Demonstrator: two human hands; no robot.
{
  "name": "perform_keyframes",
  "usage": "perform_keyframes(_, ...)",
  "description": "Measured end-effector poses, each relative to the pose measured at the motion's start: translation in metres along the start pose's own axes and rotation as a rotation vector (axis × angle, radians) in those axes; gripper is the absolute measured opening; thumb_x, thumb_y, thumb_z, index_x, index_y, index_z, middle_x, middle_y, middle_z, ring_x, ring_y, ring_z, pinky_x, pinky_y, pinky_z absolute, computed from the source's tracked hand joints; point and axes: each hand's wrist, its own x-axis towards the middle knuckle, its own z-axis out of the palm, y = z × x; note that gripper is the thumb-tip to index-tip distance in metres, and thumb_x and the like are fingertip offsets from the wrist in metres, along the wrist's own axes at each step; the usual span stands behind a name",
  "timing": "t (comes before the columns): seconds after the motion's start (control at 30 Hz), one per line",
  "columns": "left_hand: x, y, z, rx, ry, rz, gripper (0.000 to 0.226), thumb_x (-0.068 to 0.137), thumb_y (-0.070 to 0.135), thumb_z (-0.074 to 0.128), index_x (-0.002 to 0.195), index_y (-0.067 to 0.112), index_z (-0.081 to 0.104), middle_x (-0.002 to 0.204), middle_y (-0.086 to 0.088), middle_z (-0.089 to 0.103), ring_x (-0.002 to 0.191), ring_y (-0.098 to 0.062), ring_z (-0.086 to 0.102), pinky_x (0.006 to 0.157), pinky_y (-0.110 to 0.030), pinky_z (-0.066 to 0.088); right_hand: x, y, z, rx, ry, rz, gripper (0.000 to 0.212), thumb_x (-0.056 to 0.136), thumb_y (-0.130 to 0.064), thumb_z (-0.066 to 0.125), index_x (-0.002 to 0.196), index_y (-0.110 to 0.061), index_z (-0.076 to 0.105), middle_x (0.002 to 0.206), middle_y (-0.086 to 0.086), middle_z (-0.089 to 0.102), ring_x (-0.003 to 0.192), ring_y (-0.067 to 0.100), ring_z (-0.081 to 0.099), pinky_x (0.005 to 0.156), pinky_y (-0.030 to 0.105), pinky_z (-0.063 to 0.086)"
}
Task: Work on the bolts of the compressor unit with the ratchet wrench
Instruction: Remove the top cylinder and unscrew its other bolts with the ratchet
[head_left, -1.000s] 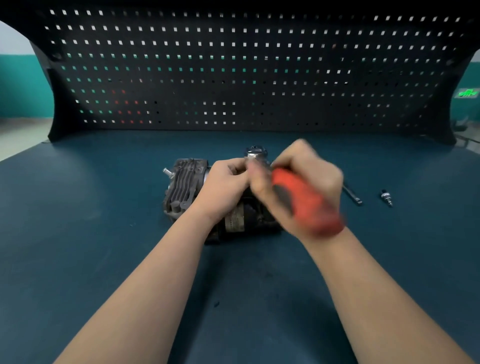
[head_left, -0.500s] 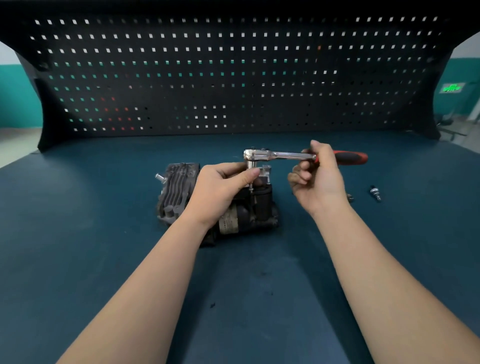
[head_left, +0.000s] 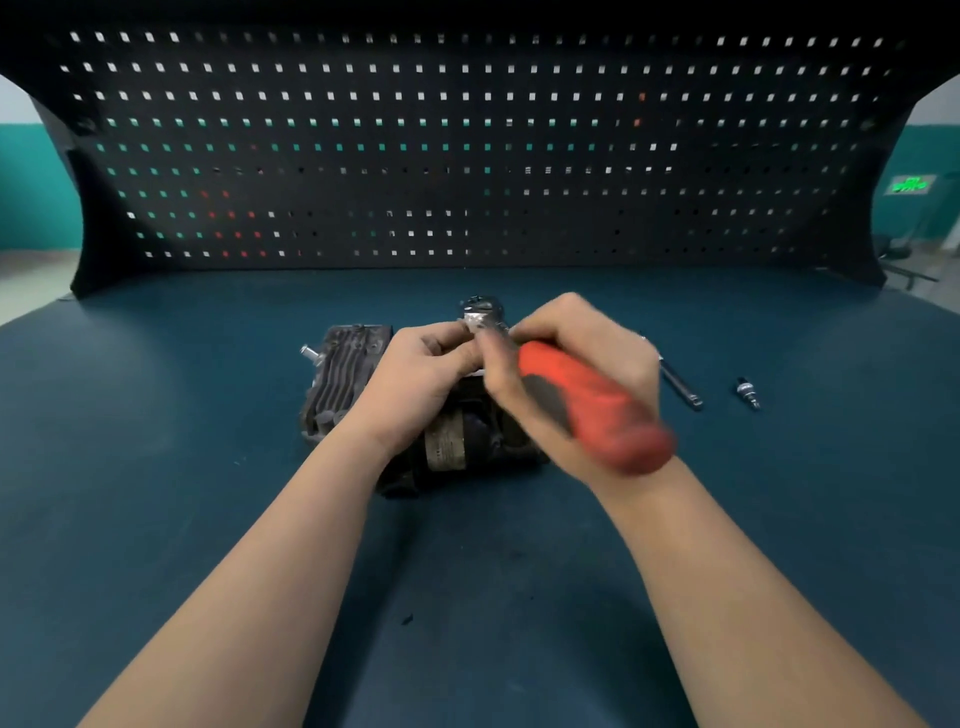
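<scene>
The dark finned compressor unit (head_left: 345, 374) lies on the blue bench, mid-table. My left hand (head_left: 415, 379) rests on top of it with curled fingers, gripping its upper part just beside the wrench head. The ratchet wrench (head_left: 587, 400) has a chrome head (head_left: 480, 309) seated on top of the unit and a red and black handle pointing toward me, blurred by motion. My right hand (head_left: 576, 364) grips that handle. The bolt under the head is hidden.
To the right on the blue bench top (head_left: 156, 467) lie a metal extension bar (head_left: 680, 387) and a small bit or socket adapter (head_left: 748, 392). A black pegboard (head_left: 467, 156) closes off the back.
Half a second ago the handle pointed right, away from me; my right hand has swung it back toward me around the head. My left hand has stayed on the unit.
</scene>
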Motion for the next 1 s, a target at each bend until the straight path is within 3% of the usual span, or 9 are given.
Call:
perform_keyframes(0.1, 0.002, -0.001, -0.001, -0.036, 0.015, -0.044, 0.013, 0.083, 0.026, 0.065, 0.082, 0.022, 0.077, 0.084, 0.002, 0.075, 0.083, -0.008, 0.069, 0.083, -0.026, 0.052, 0.007, 0.009, -0.007, 0.208, 0.236, 0.444, 0.02, 0.082, -0.03, 0.067, 0.066, -0.032, 0.053, 0.056, -0.011, 0.054, 0.052, 0.001, 0.05, 0.055, 0.016, 0.04)
perform_keyframes(0.23, 0.002, -0.002, -0.002, -0.07, 0.024, -0.07, 0.012, 0.08, 0.027, 0.069, 0.086, 0.02, 0.078, 0.088, -0.004, 0.075, 0.087, -0.014, 0.07, 0.079, -0.028, 0.054, 0.01, 0.038, -0.008, 0.709, 0.591, 1.046, 0.024, 0.087, -0.014, 0.063, 0.065, -0.013, 0.052, 0.044, -0.005, 0.045, 0.035, 0.007, 0.036, 0.038, 0.017, 0.028)
perform_keyframes(0.37, 0.0, -0.001, -0.001, -0.044, 0.03, -0.05, 0.012, 0.084, 0.027, 0.067, 0.089, 0.024, 0.077, 0.087, -0.001, 0.075, 0.088, -0.012, 0.07, 0.078, -0.023, 0.054, 0.005, 0.059, -0.004, 0.995, 0.618, 1.366, 0.025, 0.091, -0.019, 0.061, 0.068, -0.011, 0.056, 0.047, -0.005, 0.044, 0.034, 0.004, 0.031, 0.034, 0.015, 0.026)
perform_keyframes(0.53, 0.002, -0.001, 0.0, -0.025, 0.006, -0.113, 0.019, 0.089, 0.033, 0.059, 0.092, 0.024, 0.075, 0.096, -0.001, 0.074, 0.098, -0.017, 0.068, 0.093, -0.038, 0.049, 0.012, 0.042, 0.004, 0.73, 0.611, 1.109, 0.021, 0.09, -0.022, 0.064, 0.073, -0.014, 0.053, 0.048, -0.004, 0.047, 0.039, 0.008, 0.039, 0.04, 0.02, 0.031)
perform_keyframes(0.63, 0.003, 0.0, 0.001, -0.03, 0.011, -0.111, 0.017, 0.094, 0.021, 0.055, 0.09, 0.018, 0.071, 0.09, 0.0, 0.075, 0.091, -0.012, 0.069, 0.091, -0.034, 0.051, 0.011, 0.013, 0.008, 0.353, 0.445, 0.628, 0.022, 0.087, -0.028, 0.064, 0.07, -0.024, 0.05, 0.051, -0.009, 0.051, 0.046, 0.007, 0.049, 0.048, 0.021, 0.04)
perform_keyframes(0.73, 0.0, 0.002, 0.001, 0.013, 0.004, -0.063, 0.011, 0.087, 0.009, 0.059, 0.086, 0.012, 0.069, 0.081, 0.006, 0.072, 0.079, -0.003, 0.064, 0.077, -0.018, 0.05, -0.002, -0.009, 0.017, 0.106, 0.101, 0.063, 0.016, 0.083, -0.016, 0.066, 0.077, -0.015, 0.052, 0.065, -0.007, 0.052, 0.057, 0.008, 0.048, 0.061, 0.017, 0.039)
perform_keyframes(0.8, -0.003, 0.0, 0.0, -0.046, -0.026, -0.061, 0.019, 0.079, 0.001, 0.053, 0.093, -0.006, 0.064, 0.088, -0.011, 0.065, 0.086, -0.017, 0.06, 0.079, -0.031, 0.048, -0.009, -0.011, 0.024, 0.034, 0.001, -0.124, 0.018, 0.083, -0.01, 0.067, 0.084, -0.015, 0.05, 0.071, -0.004, 0.053, 0.061, 0.008, 0.04, 0.063, 0.017, 0.037)
perform_keyframes(0.9, -0.003, 0.0, 0.0, -0.078, 0.014, -0.061, 0.005, 0.081, 0.002, 0.065, 0.082, 0.004, 0.07, 0.079, -0.006, 0.068, 0.076, -0.014, 0.061, 0.07, -0.03, 0.049, -0.009, -0.006, 0.019, 0.079, 0.068, -0.027, 0.015, 0.084, -0.014, 0.061, 0.082, -0.02, 0.048, 0.07, -0.013, 0.045, 0.064, -0.005, 0.039, 0.068, 0.007, 0.035)
perform_keyframes(1.0, 0.0, 0.0, 0.003, -0.044, 0.058, -0.051, 0.013, 0.084, 0.024, 0.067, 0.083, 0.015, 0.076, 0.085, -0.001, 0.075, 0.084, -0.013, 0.069, 0.08, -0.027, 0.054, -0.001, 0.002, 0.007, 0.251, 0.361, 0.399, 0.022, 0.085, -0.03, 0.063, 0.072, -0.028, 0.044, 0.059, -0.014, 0.051, 0.053, 0.001, 0.051, 0.056, 0.02, 0.042)
